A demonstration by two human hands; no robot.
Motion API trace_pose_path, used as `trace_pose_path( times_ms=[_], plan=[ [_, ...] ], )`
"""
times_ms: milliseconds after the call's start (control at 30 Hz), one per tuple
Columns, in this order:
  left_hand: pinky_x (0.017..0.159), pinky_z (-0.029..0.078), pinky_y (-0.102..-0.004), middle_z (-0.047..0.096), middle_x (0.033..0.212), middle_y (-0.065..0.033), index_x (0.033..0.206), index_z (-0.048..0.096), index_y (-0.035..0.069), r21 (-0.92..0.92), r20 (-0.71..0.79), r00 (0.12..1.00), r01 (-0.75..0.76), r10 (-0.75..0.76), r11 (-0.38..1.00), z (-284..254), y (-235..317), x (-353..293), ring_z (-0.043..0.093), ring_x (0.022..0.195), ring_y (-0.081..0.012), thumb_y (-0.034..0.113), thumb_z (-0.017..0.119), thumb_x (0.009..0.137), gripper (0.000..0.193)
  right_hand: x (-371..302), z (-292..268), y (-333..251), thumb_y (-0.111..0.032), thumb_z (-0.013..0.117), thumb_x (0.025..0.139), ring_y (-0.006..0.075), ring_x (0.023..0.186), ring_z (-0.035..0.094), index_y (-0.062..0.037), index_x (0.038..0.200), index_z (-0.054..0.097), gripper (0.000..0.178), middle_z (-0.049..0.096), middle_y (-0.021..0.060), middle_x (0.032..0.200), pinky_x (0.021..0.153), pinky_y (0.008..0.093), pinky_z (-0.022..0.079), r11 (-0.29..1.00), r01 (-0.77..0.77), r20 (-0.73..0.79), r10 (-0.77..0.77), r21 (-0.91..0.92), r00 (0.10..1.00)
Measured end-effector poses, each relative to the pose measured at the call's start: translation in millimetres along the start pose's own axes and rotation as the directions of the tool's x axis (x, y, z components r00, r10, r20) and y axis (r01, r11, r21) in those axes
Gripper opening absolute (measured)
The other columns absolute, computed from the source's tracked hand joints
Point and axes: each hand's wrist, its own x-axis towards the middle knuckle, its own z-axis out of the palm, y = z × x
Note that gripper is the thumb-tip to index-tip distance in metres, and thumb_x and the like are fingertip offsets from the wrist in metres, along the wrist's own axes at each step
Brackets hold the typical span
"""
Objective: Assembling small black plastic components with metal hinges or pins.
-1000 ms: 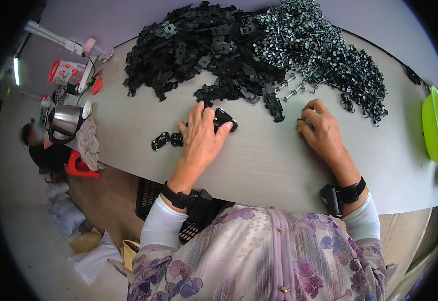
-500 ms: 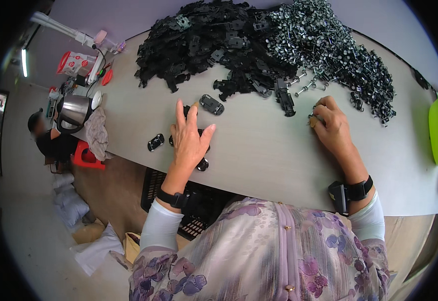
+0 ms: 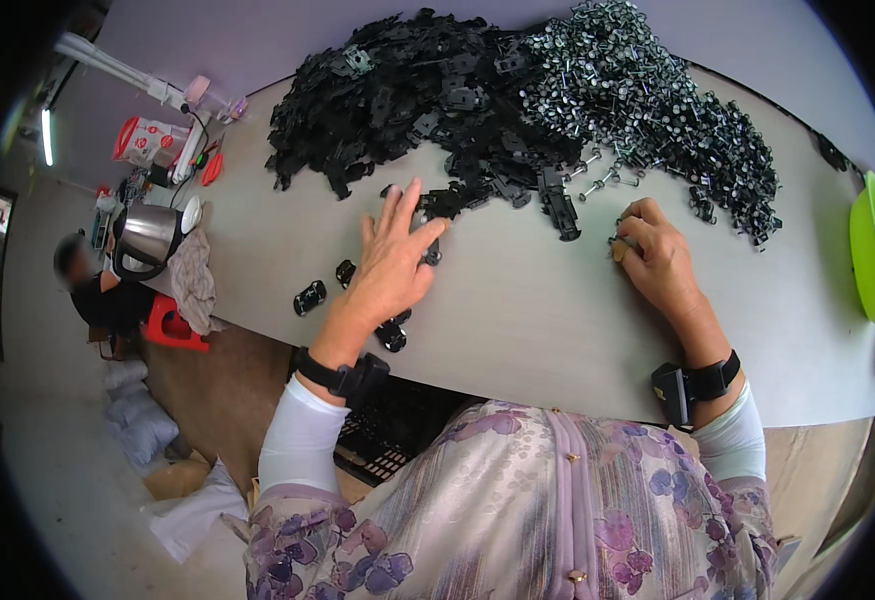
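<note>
Head view, looking down on a long pale grey worktop that curves across the frame. At twelve o'clock lies a large heap of black plastic parts; touching it, toward one o'clock, is a heap of small metal screws. The left hand lies flat near the centre, fingers spread wide and reaching to the edge of the black heap, holding nothing that shows. A few loose black pieces sit just beside it at nine o'clock. The right hand, toward three o'clock, is curled narrowly around something small; what it is cannot be made out. Each wrist wears a black band. At the far left end of the worktop stand a steel kettle and a crumpled cloth. A lime-green object sits at the right rim. Below the worktop at nine o'clock, another person sits by a red stool on a pale floor.
</note>
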Motion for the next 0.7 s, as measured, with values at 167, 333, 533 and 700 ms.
trace_pose_path(
  times_ms=[167, 333, 533, 700],
  plan=[
    [0.110, 0.024, -0.0540, 0.029, 0.151, -0.0239, 0.127, 0.057, 0.005, -0.122, -0.066, 0.996, 0.052, -0.060, 0.991, 10.5, 13.4, -40.7, 0.029, 0.137, -0.0463, 0.015, 0.066, 0.082, 0.047, -0.4, 1.3, 1.2, 0.001, 0.064, 0.072, 0.0324, 0.077, 0.061, 0.0005, 0.082, 0.060, 0.011, 0.058, 0.0117, 0.094, 0.069, 0.0391, 0.050, 0.999, 0.036, -0.010, -0.036, 0.028, 0.999],
    [0.110, 0.026, -0.0533, 0.035, 0.148, -0.0243, 0.125, 0.060, 0.003, -0.109, -0.186, 0.962, 0.184, -0.201, 0.977, 14.4, -7.2, -87.3, 0.033, 0.134, -0.0471, 0.023, 0.067, 0.084, 0.045, -0.9, 0.3, -0.4, 0.002, 0.064, 0.072, 0.0321, 0.076, 0.061, 0.0006, 0.082, 0.060, 0.011, 0.058, 0.0116, 0.094, 0.068, 0.0386, 0.050, 0.999, 0.018, 0.000, -0.018, 0.042, 1.000],
    [0.109, 0.029, -0.0516, 0.047, 0.140, -0.0236, 0.117, 0.064, 0.000, -0.126, -0.201, 0.947, 0.229, -0.251, 0.965, 8.2, -17.8, -124.7, 0.040, 0.131, -0.0447, 0.026, 0.070, 0.082, 0.044, 0.2, -2.3, -1.0, 0.001, 0.065, 0.072, 0.0309, 0.075, 0.061, 0.0004, 0.083, 0.059, 0.012, 0.058, 0.0108, 0.095, 0.067, 0.0374, 0.050, 0.999, 0.008, 0.013, -0.009, 0.040, 1.000],
    [0.109, 0.020, -0.0606, 0.054, 0.135, -0.0199, 0.082, 0.061, 0.002, -0.321, -0.209, 0.937, 0.204, -0.280, 0.925, 3.8, -25.0, -101.9, 0.043, 0.130, -0.0438, 0.023, 0.074, 0.077, 0.026, 0.4, -3.6, -3.3, -0.001, 0.065, 0.072, 0.0300, 0.075, 0.061, 0.0001, 0.082, 0.059, 0.012, 0.058, 0.0101, 0.095, 0.067, 0.0368, 0.050, 1.000, -0.003, 0.037, 0.003, 0.003, 0.999]
  ],
)
